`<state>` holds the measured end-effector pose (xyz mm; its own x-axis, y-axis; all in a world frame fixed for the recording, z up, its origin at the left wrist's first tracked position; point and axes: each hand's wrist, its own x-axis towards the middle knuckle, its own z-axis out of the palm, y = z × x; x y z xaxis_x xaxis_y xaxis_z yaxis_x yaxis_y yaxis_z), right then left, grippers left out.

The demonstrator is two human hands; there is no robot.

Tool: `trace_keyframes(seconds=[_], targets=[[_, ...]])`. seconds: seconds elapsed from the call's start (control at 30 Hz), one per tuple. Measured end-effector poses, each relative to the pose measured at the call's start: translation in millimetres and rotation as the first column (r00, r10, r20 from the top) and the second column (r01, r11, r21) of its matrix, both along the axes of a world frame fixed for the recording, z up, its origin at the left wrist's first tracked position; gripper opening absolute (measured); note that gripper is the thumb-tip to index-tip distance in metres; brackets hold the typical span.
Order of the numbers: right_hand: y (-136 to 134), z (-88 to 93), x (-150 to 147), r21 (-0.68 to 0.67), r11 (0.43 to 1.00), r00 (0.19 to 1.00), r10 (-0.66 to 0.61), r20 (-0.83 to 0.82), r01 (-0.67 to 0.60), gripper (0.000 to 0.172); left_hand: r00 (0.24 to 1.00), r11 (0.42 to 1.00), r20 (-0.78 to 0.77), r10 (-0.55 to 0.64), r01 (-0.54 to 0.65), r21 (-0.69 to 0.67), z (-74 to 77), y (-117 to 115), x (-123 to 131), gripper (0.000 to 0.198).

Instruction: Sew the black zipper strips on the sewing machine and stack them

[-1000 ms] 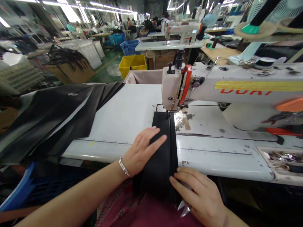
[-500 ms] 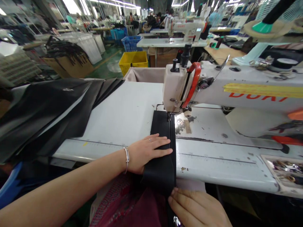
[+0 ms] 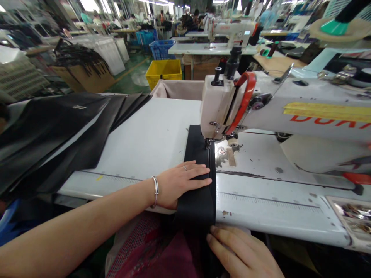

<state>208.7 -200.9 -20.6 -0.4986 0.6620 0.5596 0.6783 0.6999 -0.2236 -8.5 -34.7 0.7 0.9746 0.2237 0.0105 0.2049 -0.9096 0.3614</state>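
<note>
A long black strip of material [image 3: 194,148] runs under the presser foot [image 3: 208,143] of a white sewing machine [image 3: 220,104]. Its near end drops over the table's front edge toward my lap. A narrow band lies along its right side. My left hand [image 3: 182,181] rests flat on the strip just in front of the foot, fingers stretched and slightly apart. Below the table edge, my right hand [image 3: 239,247] holds the hanging strip's right edge between thumb and fingers. The needle tip is too small to make out.
Large black sheets [image 3: 66,127] lie piled on the left of the white table [image 3: 145,143]. A tray of metal parts [image 3: 355,216] is set in at the right. Behind the table stand a cloth-lined bin [image 3: 179,88] and a yellow crate [image 3: 164,73].
The black strip has slid farther under the presser foot, its far end now reaching farther behind it. A shiny metal piece by my right hand is no longer visible. The view has shifted slightly.
</note>
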Motion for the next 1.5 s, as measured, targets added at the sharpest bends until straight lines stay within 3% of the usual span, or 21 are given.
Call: trace_keyframes(seconds=[0.17,0.47,0.73,1.0,1.13,1.3,1.43,1.5], targets=[[0.8,-17.3,1.5,-0.002,1.0,0.998,0.015,-0.062,-0.015,0.035,1.0,1.0,-0.007,-0.011,0.011,0.007,0.6,4.8,0.5,0.097],[4.9,-9.9,-1.5,-0.013,0.999,0.998,-0.036,-0.051,0.036,0.036,0.999,0.999,-0.05,-0.011,0.014,0.053,3.8,14.5,2.4,0.09],[3.9,-18.7,2.7,-0.03,0.997,0.997,-0.074,-0.024,0.074,0.039,1.0,0.999,-0.014,-0.006,0.006,0.039,-7.1,24.2,3.1,0.095],[4.4,-22.3,0.4,-0.023,0.998,0.994,-0.06,-0.09,0.058,0.036,1.0,0.998,-0.01,-0.007,0.008,0.067,-1.2,30.9,5.7,0.083],[7.9,-17.0,4.8,-0.018,0.999,0.995,0.039,-0.087,-0.041,0.035,1.0,0.996,-0.008,-0.015,0.016,0.092,-2.5,34.2,6.1,0.08],[13.9,-2.5,7.5,-0.107,0.985,0.987,0.123,-0.102,-0.134,0.037,0.999,0.996,0.036,0.011,-0.014,0.086,-7.1,46.7,8.2,0.073],[18.0,1.6,3.8,-0.147,0.983,0.984,0.089,-0.152,-0.112,0.034,0.999,0.997,0.037,0.033,-0.035,0.075,-5.7,54.3,10.3,0.075],[18.3,1.0,3.2,-0.153,0.983,0.984,0.076,-0.159,-0.101,0.041,0.992,0.989,0.046,0.121,-0.124,0.078,-2.2,40.6,6.5,0.077]])
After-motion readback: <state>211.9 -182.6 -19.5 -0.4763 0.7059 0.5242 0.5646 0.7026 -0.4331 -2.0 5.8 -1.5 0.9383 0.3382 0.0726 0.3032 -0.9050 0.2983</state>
